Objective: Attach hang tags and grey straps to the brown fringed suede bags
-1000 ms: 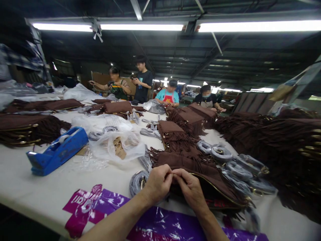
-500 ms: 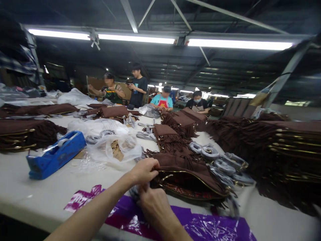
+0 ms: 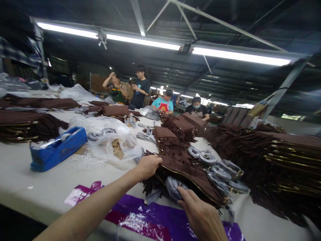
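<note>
My left hand (image 3: 148, 166) is closed on the top edge of a brown fringed suede bag (image 3: 194, 179) and lifts its mouth, which has a gold zipper. My right hand (image 3: 200, 214) grips a strap wrapped in clear plastic (image 3: 175, 186) at the bag's opening; part of the strap is under the bag's edge. The bag lies on a white table (image 3: 37, 187), just beyond a purple plastic sheet (image 3: 160, 222).
A blue tape dispenser (image 3: 58, 149) and clear plastic bags (image 3: 115, 145) lie to the left. More wrapped straps (image 3: 218, 167) sit right of the bag. Stacks of brown fringed bags (image 3: 283, 150) fill the right and far left. Several people work at the table's far end.
The left hand has pulled the bag's mouth open and raised its edge. The right hand left the zipper, took up a wrapped strap and brought it to the opening.
</note>
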A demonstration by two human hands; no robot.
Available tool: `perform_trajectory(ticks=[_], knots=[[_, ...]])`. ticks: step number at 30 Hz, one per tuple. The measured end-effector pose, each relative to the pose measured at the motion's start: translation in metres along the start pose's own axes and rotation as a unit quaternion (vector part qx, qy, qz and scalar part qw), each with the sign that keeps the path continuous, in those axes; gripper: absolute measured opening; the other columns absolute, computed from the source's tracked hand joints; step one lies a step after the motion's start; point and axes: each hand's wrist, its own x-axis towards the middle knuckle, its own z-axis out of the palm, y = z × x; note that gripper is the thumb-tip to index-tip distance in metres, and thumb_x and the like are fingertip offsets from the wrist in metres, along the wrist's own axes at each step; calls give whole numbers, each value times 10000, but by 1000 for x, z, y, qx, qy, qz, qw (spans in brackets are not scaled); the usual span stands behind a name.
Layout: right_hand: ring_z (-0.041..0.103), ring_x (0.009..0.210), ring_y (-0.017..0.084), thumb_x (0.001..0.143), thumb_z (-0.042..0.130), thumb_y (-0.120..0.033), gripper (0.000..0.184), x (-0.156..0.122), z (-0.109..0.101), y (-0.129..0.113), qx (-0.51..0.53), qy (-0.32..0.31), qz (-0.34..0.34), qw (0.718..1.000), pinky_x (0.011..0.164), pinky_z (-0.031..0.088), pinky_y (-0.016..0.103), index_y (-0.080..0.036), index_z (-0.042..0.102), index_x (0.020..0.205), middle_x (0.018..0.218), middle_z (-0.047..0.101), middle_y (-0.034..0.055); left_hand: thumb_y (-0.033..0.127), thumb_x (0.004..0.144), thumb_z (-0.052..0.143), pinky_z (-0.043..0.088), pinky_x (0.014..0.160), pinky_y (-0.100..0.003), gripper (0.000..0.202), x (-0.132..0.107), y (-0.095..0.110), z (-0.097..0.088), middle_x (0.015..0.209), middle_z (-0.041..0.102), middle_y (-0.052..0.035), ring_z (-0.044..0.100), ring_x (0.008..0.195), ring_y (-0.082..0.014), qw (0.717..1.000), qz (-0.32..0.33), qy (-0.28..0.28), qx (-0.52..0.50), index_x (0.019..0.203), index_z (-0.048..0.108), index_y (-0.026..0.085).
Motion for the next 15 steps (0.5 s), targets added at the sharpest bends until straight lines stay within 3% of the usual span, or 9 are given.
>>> perform_trajectory(ticks=[4, 8, 11, 15], knots=[[694, 645, 157, 873, 506, -115, 361, 9, 22, 11, -23, -39, 48, 998, 433, 377, 220, -265, 610, 1185, 974, 707, 36, 164, 890, 480, 456, 712, -259, 143, -2, 1, 4, 959, 631, -41, 611, 874, -193, 999, 31, -10, -26, 933, 609, 208], [690, 629, 198, 836, 461, -14, 340, 24, 37, 12, -80, -111, 149, 979, 481, 380, 235, -207, 688, 999, 805, 692, 84, 153, 872, 524, 444, 784, -235, 106, -4, -7, 0, 915, 629, -27, 596, 888, -172, 991, 80, -47, -98, 885, 622, 190], [682, 635, 212, 856, 474, -81, 266, 25, 38, 11, -51, -136, 152, 978, 532, 403, 248, -189, 696, 955, 756, 685, 99, 127, 848, 543, 430, 809, -215, 117, -8, -12, -4, 898, 626, -16, 588, 875, -153, 980, 108, -65, -155, 878, 637, 190], [682, 679, 229, 858, 503, -162, 212, 25, 36, 9, 0, -124, 161, 979, 589, 436, 268, -171, 701, 932, 757, 699, 112, 101, 823, 551, 422, 798, -208, 134, -15, -11, -1, 916, 611, -10, 580, 873, -144, 978, 107, -71, -166, 861, 634, 199]])
